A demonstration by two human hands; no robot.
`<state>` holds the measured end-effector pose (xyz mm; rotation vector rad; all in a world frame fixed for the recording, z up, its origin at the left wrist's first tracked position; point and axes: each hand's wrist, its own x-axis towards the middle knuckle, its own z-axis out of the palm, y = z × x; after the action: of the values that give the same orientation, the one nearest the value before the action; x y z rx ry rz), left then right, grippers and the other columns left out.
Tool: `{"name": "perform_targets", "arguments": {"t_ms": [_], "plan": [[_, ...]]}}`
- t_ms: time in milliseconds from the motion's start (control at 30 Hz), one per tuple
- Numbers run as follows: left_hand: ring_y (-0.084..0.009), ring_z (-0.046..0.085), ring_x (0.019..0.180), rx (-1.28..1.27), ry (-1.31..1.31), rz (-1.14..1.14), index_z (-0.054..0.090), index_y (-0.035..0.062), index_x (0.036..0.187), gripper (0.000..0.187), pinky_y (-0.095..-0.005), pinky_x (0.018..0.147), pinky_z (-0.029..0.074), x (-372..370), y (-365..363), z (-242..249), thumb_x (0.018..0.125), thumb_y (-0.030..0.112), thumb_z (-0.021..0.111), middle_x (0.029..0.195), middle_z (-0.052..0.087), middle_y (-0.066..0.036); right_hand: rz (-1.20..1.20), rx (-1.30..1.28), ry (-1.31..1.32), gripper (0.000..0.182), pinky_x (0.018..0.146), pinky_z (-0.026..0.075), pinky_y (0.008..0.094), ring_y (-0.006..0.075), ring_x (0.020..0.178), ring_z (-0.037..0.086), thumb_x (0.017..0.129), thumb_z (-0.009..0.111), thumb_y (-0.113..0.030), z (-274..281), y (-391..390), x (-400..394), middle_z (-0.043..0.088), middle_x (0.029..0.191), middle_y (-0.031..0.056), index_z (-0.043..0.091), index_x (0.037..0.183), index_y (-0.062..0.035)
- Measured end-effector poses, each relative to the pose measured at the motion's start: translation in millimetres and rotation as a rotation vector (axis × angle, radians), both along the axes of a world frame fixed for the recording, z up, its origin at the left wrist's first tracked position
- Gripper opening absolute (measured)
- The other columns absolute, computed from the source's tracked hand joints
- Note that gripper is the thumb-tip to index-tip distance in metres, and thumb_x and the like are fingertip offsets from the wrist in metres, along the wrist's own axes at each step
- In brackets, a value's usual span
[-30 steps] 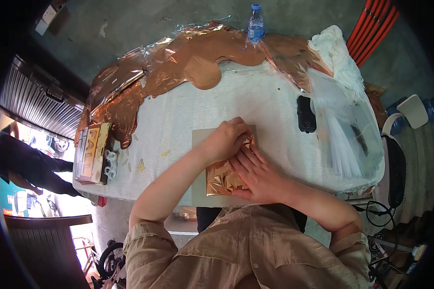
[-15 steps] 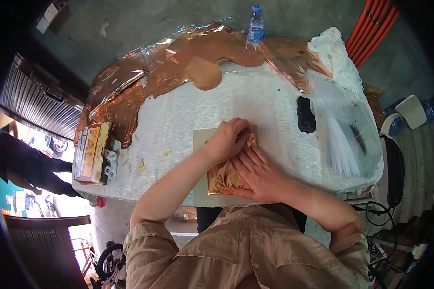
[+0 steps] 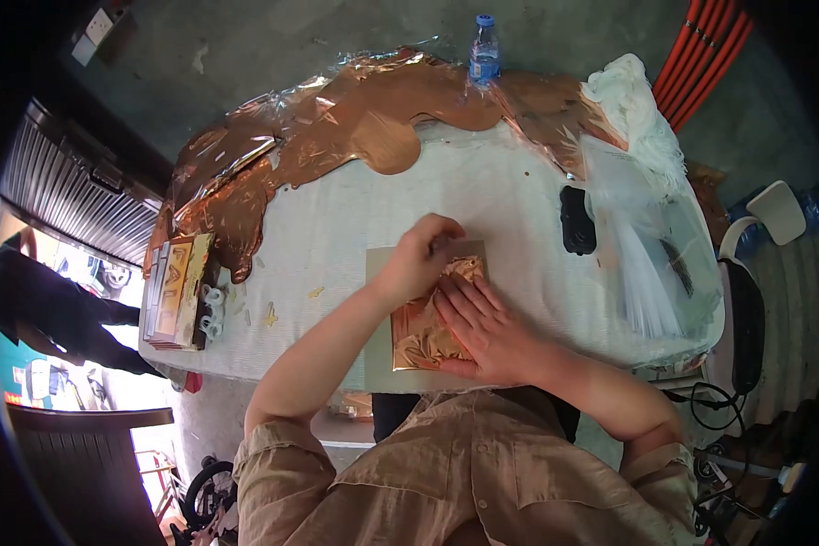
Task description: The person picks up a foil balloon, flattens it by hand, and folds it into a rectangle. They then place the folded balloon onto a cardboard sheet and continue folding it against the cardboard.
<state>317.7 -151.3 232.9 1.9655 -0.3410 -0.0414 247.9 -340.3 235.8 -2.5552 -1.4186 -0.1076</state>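
Note:
A crinkled copper-gold foil sheet (image 3: 419, 344) lies on a grey-beige board (image 3: 379, 355) at the table's near edge. My right hand (image 3: 482, 329) rests flat on the foil, fingers stretched out and slightly apart, holding nothing. Over the board's top edge, my left hand (image 3: 421, 259) is curled with its fingertips drawn together. Whatever those fingers pinch, if anything, is hidden. The foil's upper end is bunched and wrinkled between the two hands.
Large copper foil pieces (image 3: 337, 136) cover the table's far side, beside a water bottle (image 3: 485, 55). To the right are a black device (image 3: 577, 220), clear plastic bags (image 3: 642, 273) and white threads (image 3: 630, 100). Stacked boxes (image 3: 177, 291) stand left; a person in dark clothes (image 3: 45, 305) is beyond.
My left hand has shifted up and left, off the foil's upper end, exposing more of it. My right hand stays pressed on the foil.

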Motion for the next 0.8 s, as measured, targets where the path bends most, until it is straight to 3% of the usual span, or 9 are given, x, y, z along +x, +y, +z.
{"name": "perform_targets", "arguments": {"t_ms": [67,133,267,333,367,433,533,800], "plan": [[-0.0234,0.061,0.088,-0.088,0.115,0.048,0.06,0.0005,0.101,0.016,-0.0339,0.077,0.05,1.1,14.0,4.3,0.085,0.001,0.06,0.096,0.061,-0.011,-0.001,0.018,-0.02,0.082,0.118,0.01,0.0476,0.0358,0.141,0.027,0.093,0.04,-0.059,1.2,-0.2,0.4,0.037,0.145,0.0265,0.037,0.139,0.0081],[-0.0255,0.061,0.093,0.175,-0.266,-0.06,0.059,0.0005,0.109,0.025,-0.0344,0.08,0.05,-4.4,29.3,21.0,0.084,0.003,0.063,0.103,0.062,-0.013,-0.001,0.008,-0.01,0.082,0.118,0.01,0.0473,0.0352,0.142,0.026,0.092,0.04,-0.059,2.0,0.0,0.8,0.035,0.146,0.0266,0.037,0.139,0.0085],[-0.03,0.059,0.109,0.442,-0.39,-0.199,0.055,0.0019,0.124,0.046,-0.0402,0.094,0.047,-58.9,40.4,37.8,0.082,0.014,0.07,0.119,0.059,-0.017,0.0,-0.02,0.005,0.083,0.118,0.01,0.0469,0.0349,0.143,0.023,0.092,0.04,-0.06,3.6,-0.5,1.1,0.032,0.148,0.0267,0.035,0.14,0.0082],[-0.0335,0.043,0.132,0.709,-0.305,-0.239,0.042,0.002,0.14,0.077,-0.0477,0.11,0.032,-86.1,37.4,50.1,0.079,0.034,0.075,0.139,0.047,-0.019,-0.004,0.001,0.045,0.084,0.118,0.01,0.0471,0.0351,0.144,0.022,0.092,0.04,-0.06,3.0,-1.0,0.7,0.031,0.149,0.027,0.034,0.141,0.0083],[-0.0335,0.043,0.132,0.711,-0.298,-0.237,0.042,0.002,0.14,0.077,-0.0477,0.11,0.032,-90.4,39.8,43.7,0.079,0.034,0.075,0.139,0.047,-0.019,0.0,0.003,0.051,0.084,0.118,0.01,0.0471,0.0351,0.144,0.022,0.092,0.04,-0.06,2.7,-1.3,0.1,0.031,0.149,0.027,0.034,0.141,0.0083],[-0.0312,0.025,0.144,0.741,-0.242,-0.27,0.033,0.0011,0.146,0.097,-0.0502,0.117,0.018,-94.0,44.4,28.5,0.075,0.053,0.073,0.151,0.033,-0.018,0.005,-0.004,-0.008,0.084,0.118,0.011,0.0471,0.0357,0.144,0.022,0.092,0.04,-0.059,3.4,-2.3,0.6,0.028,0.15,0.0269,0.033,0.141,0.0086],[-0.0274,0.019,0.146,0.751,-0.208,-0.26,0.029,0.0013,0.147,0.099,-0.0482,0.118,0.013,-95.6,46.2,20.9,0.077,0.061,0.065,0.154,0.028,-0.017,0.008,-0.011,0.031,0.084,0.118,0.012,0.0469,0.0351,0.144,0.021,0.092,0.04,-0.059,5.2,-3.0,0.9,0.027,0.152,0.0265,0.033,0.142,0.0087],[-0.0293,0.019,0.146,0.774,-0.203,-0.277,0.025,0.0026,0.15,0.104,-0.0475,0.118,0.011,-95.3,48.2,20.1,0.075,0.061,0.068,0.156,0.024,-0.016,-0.008,-0.011,0.09,0.087,0.118,0.012,0.0478,0.0335,0.145,0.021,0.09,0.048,-0.059,11.1,-17.2,4.1,0.027,0.152,0.0257,0.031,0.143,0.0082]]}}
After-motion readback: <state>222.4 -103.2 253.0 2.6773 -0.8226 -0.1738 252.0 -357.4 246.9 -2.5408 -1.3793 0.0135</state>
